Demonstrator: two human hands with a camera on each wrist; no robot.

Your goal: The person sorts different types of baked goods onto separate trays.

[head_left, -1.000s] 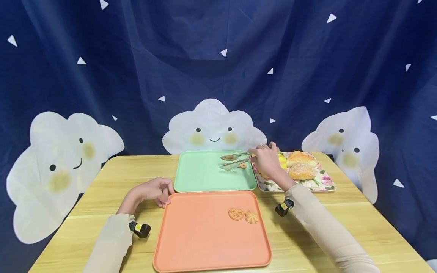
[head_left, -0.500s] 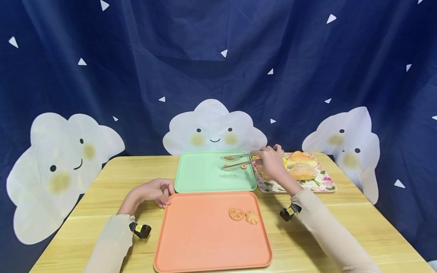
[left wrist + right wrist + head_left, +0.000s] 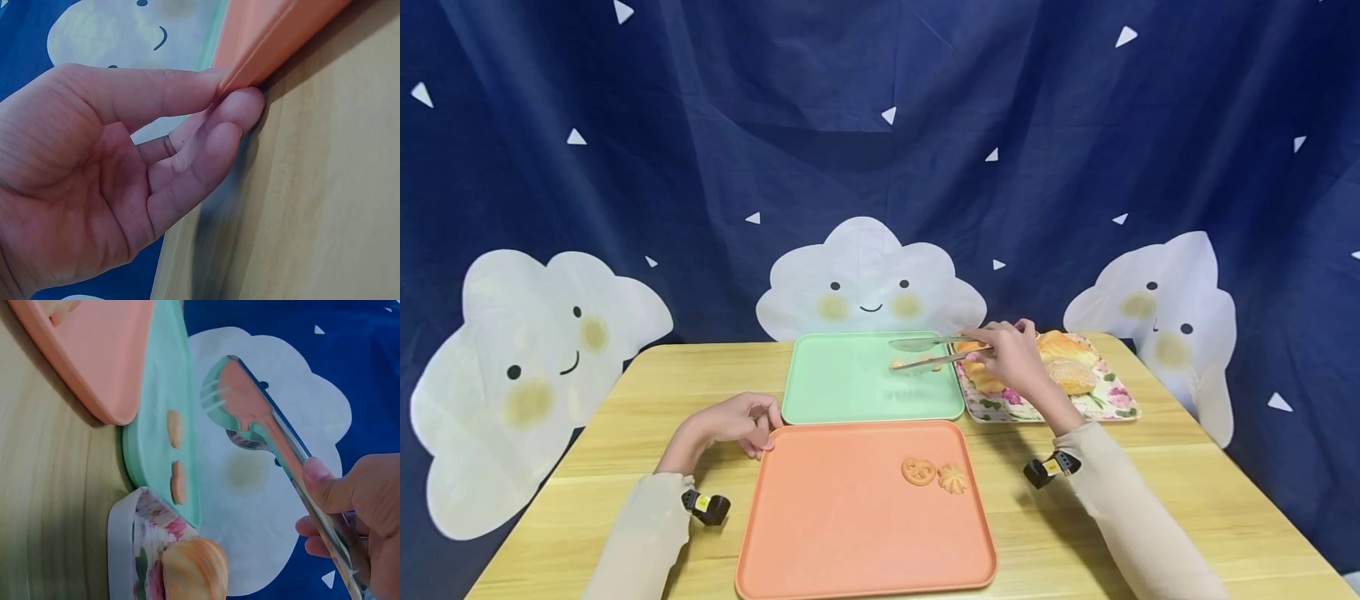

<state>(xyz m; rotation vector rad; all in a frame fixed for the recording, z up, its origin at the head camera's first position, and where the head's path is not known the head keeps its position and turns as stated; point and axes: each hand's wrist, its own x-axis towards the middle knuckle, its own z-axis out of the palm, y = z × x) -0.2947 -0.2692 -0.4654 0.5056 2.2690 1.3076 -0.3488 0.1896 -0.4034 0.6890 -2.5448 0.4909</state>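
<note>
My left hand point(image 3: 737, 419) pinches the far left corner of the orange tray point(image 3: 850, 517), thumb above the rim and fingertips under it in the left wrist view. My right hand point(image 3: 1011, 358) grips metal tongs point(image 3: 290, 456) by their arms. Over the green tray point(image 3: 835, 379) the tongs' two ends stand apart, with nothing between them. Two small cookies lie on this tray in the right wrist view, a paler cookie point(image 3: 175, 429) and a browner cookie point(image 3: 179, 482). On the orange tray sit a pretzel-shaped cookie point(image 3: 918, 472) and a flower-shaped cookie point(image 3: 952, 478).
A floral tray point(image 3: 1120, 404) with several breads, among them a seeded bun point(image 3: 1071, 377), stands right of the green tray, partly behind my right hand. The wooden table point(image 3: 1120, 517) ends at a dark blue curtain point(image 3: 820, 125) with printed clouds.
My right hand has moved a little to the right with the tongs, now covering more of the floral tray. My left hand keeps its place at the orange tray's corner.
</note>
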